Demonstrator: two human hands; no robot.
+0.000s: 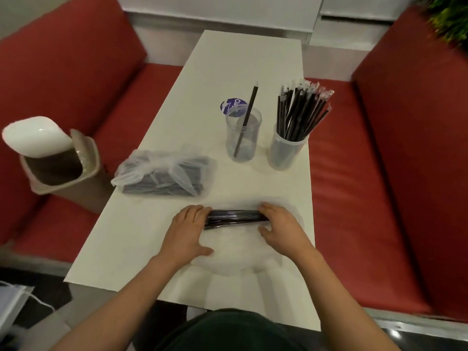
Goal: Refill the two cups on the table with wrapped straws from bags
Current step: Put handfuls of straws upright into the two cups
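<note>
Straw bundle (236,217) is laid flat — long axis 9 to 3 o'clock — ends gripped by left hand (187,225) and right hand (281,224).

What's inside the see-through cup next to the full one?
Just one black straw leans inside the clear cup. A purple sticker lies behind it, its words partly hidden by the rim.

A long white table (248,59) runs between two red upholstered booth seats, the left bench (63,72) and the right bench (405,122), toward a white panelled wall (215,11) with grey metal trim at its foot. A tan swing-lid bin (76,178) stands at the left bench, just beside the table. Blurred green foliage (448,19) shows at upper right, dark floor (38,307) at lower left.
</note>
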